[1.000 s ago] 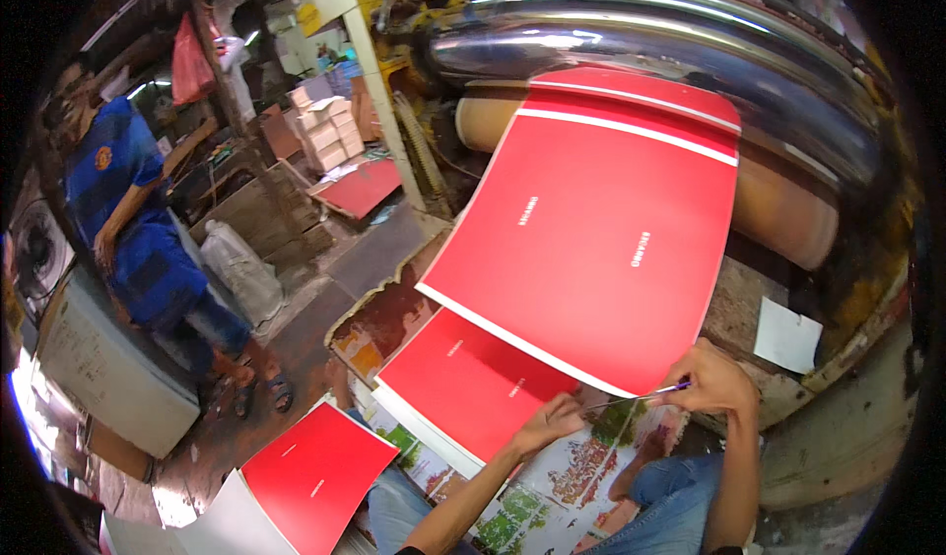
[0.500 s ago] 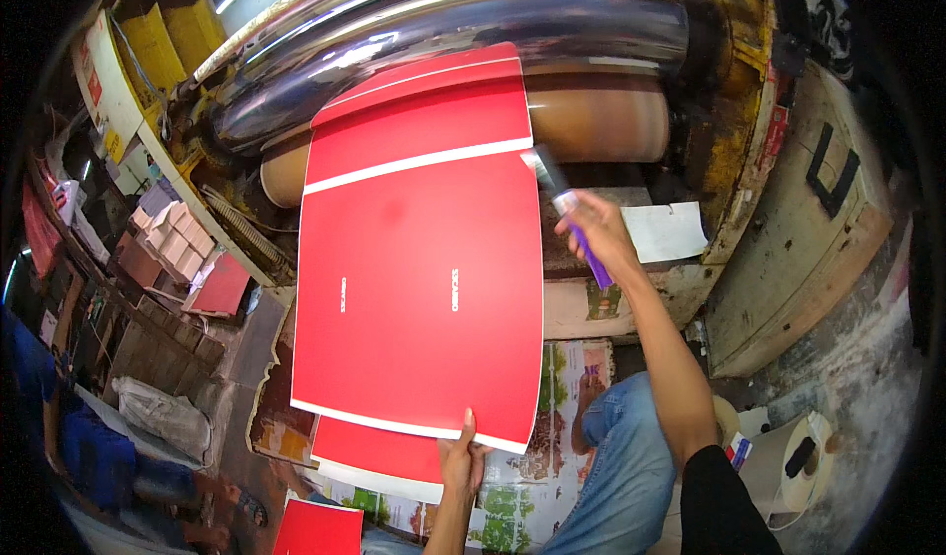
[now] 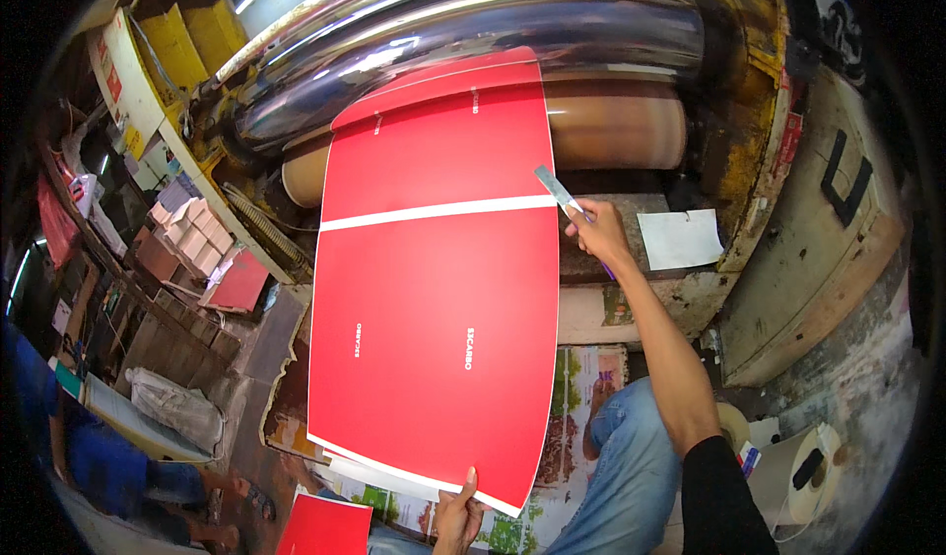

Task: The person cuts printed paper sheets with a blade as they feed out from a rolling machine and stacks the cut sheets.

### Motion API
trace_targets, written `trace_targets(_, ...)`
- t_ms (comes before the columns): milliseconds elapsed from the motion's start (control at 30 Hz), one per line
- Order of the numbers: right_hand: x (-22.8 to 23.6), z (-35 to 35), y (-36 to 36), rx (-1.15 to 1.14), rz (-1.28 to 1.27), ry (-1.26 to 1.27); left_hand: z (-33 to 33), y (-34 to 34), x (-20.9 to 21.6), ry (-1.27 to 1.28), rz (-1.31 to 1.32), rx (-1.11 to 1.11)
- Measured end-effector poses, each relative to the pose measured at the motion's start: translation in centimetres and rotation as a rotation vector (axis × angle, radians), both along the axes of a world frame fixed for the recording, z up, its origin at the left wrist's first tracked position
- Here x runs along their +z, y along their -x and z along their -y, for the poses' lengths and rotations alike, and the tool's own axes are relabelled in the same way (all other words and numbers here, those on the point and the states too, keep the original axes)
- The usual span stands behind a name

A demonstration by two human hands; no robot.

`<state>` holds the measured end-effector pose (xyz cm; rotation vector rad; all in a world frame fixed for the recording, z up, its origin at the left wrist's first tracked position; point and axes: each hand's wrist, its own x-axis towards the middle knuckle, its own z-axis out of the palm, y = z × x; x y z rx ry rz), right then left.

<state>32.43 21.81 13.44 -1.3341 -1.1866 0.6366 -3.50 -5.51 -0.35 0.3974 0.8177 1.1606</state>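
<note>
Long red printed sheets with white edges (image 3: 434,299) hang down from the machine's rollers toward me. A white band crosses them where one sheet meets another. My left hand (image 3: 459,521) pinches the near white edge at its lower right, thumb on top. In my right hand (image 3: 599,232) is a cutter knife with a broad metal blade (image 3: 559,189) and a purple handle, its fingers wrapped round it. The blade lies over the right edge of the red sheet, just beyond the white band; whether it touches is unclear. Another red sheet (image 3: 325,527) lies at the lower left.
Shiny metal rollers (image 3: 473,48) and a brown roller (image 3: 616,131) span the far side. A white paper (image 3: 680,240) rests on the machine's ledge at right. A metal cabinet (image 3: 803,250) stands farther right, with a film roll (image 3: 813,476) below. A person in blue (image 3: 108,447) is at left.
The red sheets have come farther out of the rollers toward me, and the white band is lower. My left hand has drawn the near edge down. The knife has moved nearer and slightly turned.
</note>
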Motion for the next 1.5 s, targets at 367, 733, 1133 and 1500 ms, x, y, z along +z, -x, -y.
trace_targets(367,2.0,4.1,2.5,-0.166,0.885,-0.523,5.1,1.8,0.3,0.042,-0.02,0.095)
trace_targets(733,-0.5,3.2,1.8,0.18,0.801,-0.343,8.5,9.0,-6.7,0.205,-0.328,0.147)
trace_targets(1133,2.9,7.5,7.0,0.274,0.845,-0.122,1.9,14.6,-20.4,0.233,-0.278,0.184)
trace_targets(1500,2.8,8.5,6.7,0.493,0.677,0.164,-6.8,11.1,-22.0,0.448,-0.547,0.167)
